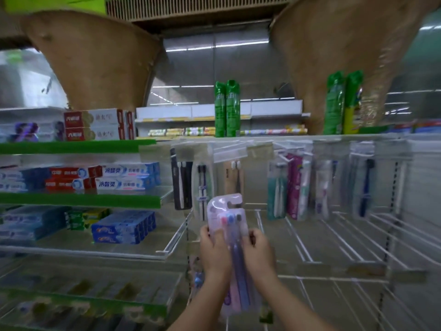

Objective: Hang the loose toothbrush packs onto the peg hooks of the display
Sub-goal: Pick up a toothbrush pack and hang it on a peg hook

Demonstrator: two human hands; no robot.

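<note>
I am holding the toothbrush pack between my left hand and right hand at six o'clock, below the hanging packs. Toothpaste boxes are sitting on shelves at nine o'clock, and peg hooks are jutting toward me at four.

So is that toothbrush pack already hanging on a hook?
No, the left hand and the right hand grip the toothbrush pack in front of the peg hooks, its hanger hole on none.
</note>
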